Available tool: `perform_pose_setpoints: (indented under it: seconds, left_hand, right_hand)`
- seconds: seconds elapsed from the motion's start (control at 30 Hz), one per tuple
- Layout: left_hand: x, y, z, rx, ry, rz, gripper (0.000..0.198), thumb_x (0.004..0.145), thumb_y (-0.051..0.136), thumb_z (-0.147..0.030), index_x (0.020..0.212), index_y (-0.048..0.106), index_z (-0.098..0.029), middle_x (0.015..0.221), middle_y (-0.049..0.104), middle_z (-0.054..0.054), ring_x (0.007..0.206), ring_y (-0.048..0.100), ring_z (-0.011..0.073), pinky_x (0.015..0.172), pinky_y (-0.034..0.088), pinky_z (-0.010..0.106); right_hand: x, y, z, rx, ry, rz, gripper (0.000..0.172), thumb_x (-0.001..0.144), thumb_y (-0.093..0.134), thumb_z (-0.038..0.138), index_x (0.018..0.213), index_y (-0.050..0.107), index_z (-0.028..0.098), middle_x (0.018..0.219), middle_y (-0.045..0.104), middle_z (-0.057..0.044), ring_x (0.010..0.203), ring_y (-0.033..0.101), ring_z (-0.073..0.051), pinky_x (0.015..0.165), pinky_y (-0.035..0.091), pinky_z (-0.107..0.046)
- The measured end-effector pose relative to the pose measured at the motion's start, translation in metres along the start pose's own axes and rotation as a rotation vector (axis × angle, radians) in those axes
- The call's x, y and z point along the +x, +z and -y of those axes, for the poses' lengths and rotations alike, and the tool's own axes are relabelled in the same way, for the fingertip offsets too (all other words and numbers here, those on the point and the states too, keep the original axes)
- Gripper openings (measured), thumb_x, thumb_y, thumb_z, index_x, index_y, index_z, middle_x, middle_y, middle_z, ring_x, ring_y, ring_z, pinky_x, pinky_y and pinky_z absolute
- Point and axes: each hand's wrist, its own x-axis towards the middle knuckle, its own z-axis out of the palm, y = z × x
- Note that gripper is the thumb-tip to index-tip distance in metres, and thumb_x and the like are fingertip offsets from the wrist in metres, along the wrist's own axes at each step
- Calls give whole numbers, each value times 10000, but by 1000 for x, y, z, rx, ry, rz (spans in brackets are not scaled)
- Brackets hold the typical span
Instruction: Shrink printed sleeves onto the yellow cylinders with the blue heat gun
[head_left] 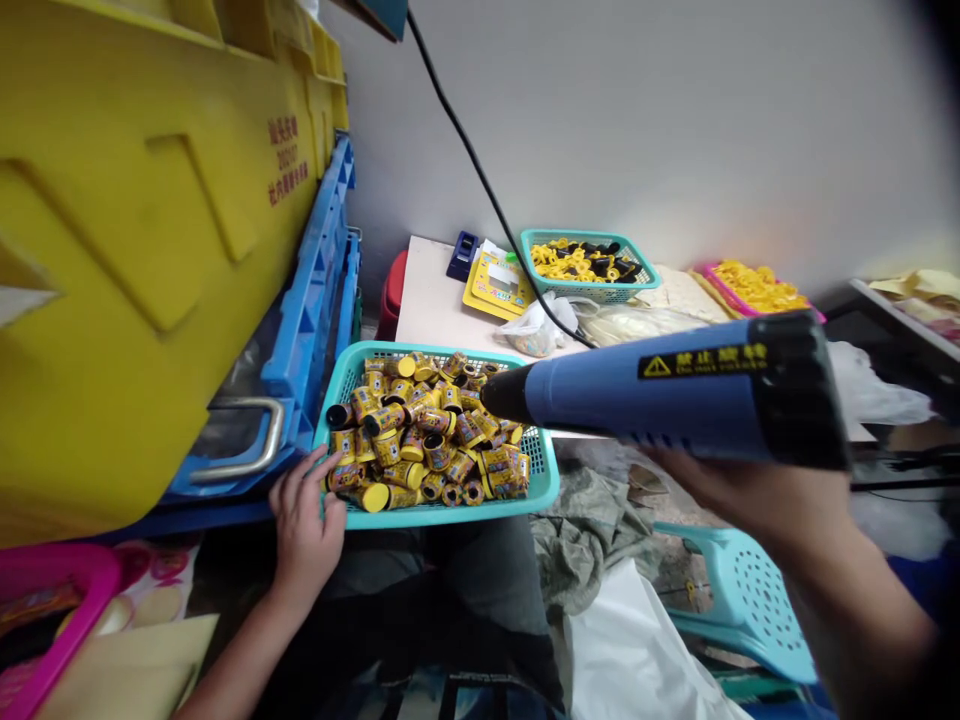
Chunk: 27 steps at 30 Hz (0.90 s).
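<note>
Right hand (720, 490) is wrapped round the heat gun (675, 395), nozzle over the teal basket (442, 513) at your knees. Left hand (304, 525) grips its near-left rim. Canisters (427, 435) are all still piled inside, none set aside. Looks early; can't tell which are treated.

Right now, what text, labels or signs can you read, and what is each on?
Likely "禁止旋转", with a yellow warning triangle: black label on the blue heat gun; smaller line beneath too small.
Red characters, three lines, on the yellow crate: too blurred to read.
Wraps on the small tubs in the teal basket: print too small.
Yellow card on the table: unreadable.
</note>
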Motion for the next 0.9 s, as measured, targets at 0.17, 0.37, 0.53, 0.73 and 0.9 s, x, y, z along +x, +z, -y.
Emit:
perform_pose_setpoints:
  seconds: [0.17,0.37,0.53,0.73,0.9]
  left_hand:
    - [-6,3,1,-20,-93,-17,385,897,428,-193,1261,543,-146,1277,514,171,1235,481,293,1069,367,486]
    - [-12,9,-1,-60,-205,-70,474,894,433,-209,1356,462,-104,1248,500,175,1201,492,278,1063,399,477]
    - [-12,11,1,-68,-200,-76,430,890,428,-186,1307,512,-118,1222,521,154,1169,508,258,1069,400,462]
    - [-11,10,5,-78,-148,-96,394,892,430,-168,1270,539,-143,1192,545,127,1151,517,234,1054,411,422]
    - [-12,11,11,-100,-78,-105,382,882,440,-144,1244,555,-183,1167,559,105,1137,531,227,1036,427,417]
  right_hand:
    - [45,-5,17,-62,39,9,790,690,342,868,810,681,165,749,658,-125,704,638,-295,529,343,-306]
    - [65,-2,25,-108,28,94,733,699,432,835,849,700,169,743,656,-131,702,621,-270,526,231,-259]
    - [81,4,34,-31,36,193,761,727,394,843,843,696,154,751,650,-139,696,601,-256,550,232,-263]
    - [113,15,49,36,-12,261,697,727,426,817,959,657,201,860,672,-102,682,590,-228,547,213,-267]
    - [132,15,58,24,-65,266,676,746,419,797,945,662,199,816,663,-91,644,558,-193,545,211,-265]
